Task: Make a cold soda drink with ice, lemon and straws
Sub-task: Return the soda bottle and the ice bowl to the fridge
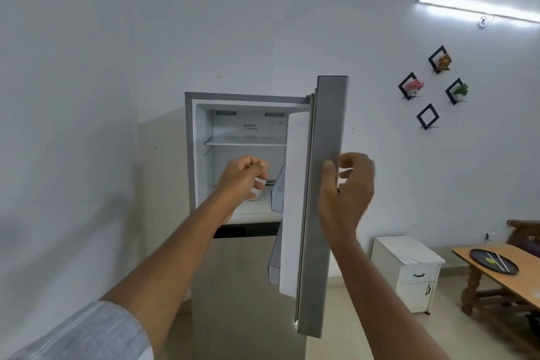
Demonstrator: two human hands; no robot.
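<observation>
The grey fridge point(251, 286) stands against the wall with its freezer door point(327, 184) swung open to the right. My left hand point(242, 175) reaches into the freezer compartment point(248, 131), fingers curled on a small white container point(253, 198) that it mostly hides. My right hand point(347, 193) grips the door's free edge, with the thumb on the near side and the fingers behind. Far right, a black plate point(479, 257) on a wooden table point(526, 283) holds a green lemon piece point(491, 261) and white straws point(502, 263).
A white cabinet point(406, 263) stands on the floor between the fridge and the table. The freezer has one shelf point(245, 142) and a clear door bin point(277, 199). Small diamond wall shelves point(428, 117) hang at the upper right. The lower fridge door is closed.
</observation>
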